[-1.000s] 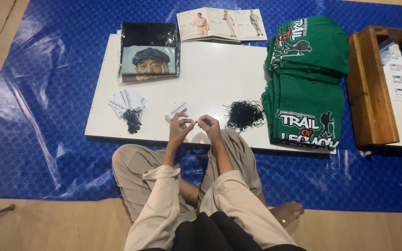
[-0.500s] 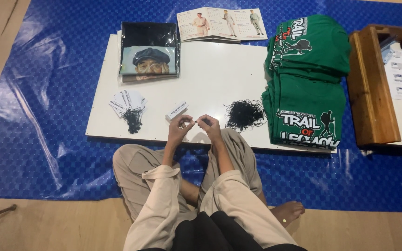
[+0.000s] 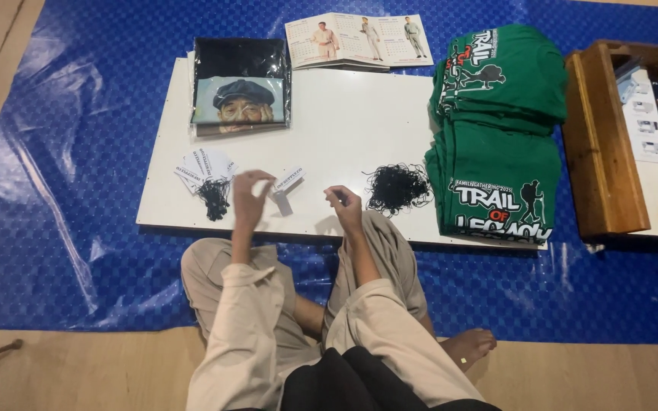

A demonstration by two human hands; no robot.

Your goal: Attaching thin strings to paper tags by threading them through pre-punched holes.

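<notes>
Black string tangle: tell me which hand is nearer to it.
Right. The right hand sits just left of the black string tangle, a small gap apart. The left hand is farther left, beside the white tag.

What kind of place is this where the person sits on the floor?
Probably a makeshift floor workspace for tagging and packing shirts, likely in a home or hall. A blue tarp covers the wooden floor, a low white board serves as a table, and folded green shirts are stacked beside paper tags.

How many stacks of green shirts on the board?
2: far stack at the board's back right, near stack in front of it, beside the black string pile. Shirts per stack can't be counted.
</notes>
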